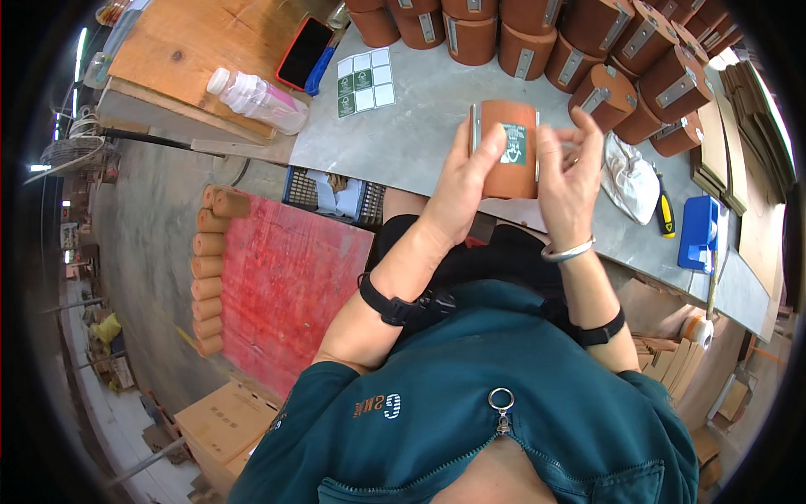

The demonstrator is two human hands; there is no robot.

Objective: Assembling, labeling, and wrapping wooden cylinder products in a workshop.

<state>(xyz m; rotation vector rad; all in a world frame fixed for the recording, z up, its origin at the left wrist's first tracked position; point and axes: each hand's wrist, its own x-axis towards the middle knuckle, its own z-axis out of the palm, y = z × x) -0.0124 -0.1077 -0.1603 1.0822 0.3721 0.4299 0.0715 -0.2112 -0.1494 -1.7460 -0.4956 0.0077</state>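
Observation:
My left hand (463, 181) grips a brown cylindrical case (510, 164) with metal strips along its sides, holding it over the near edge of the grey table (420, 126). A dark green square sticker (514, 144) sits on the case's front. My right hand (569, 172) is at the case's right side, fingers spread and touching near the sticker. A sheet of white and green stickers (366, 81) lies on the table to the left. Many more brown cases (537, 42) stand in rows along the table's far side.
A plastic bottle (259, 98) and a phone with a red rim (304, 52) lie on a wooden board at upper left. A white cloth (631, 178), a yellow-handled tool (664, 214) and a blue dispenser (698, 233) sit right. Brown rolls (210, 269) and a red board (290, 286) lie below.

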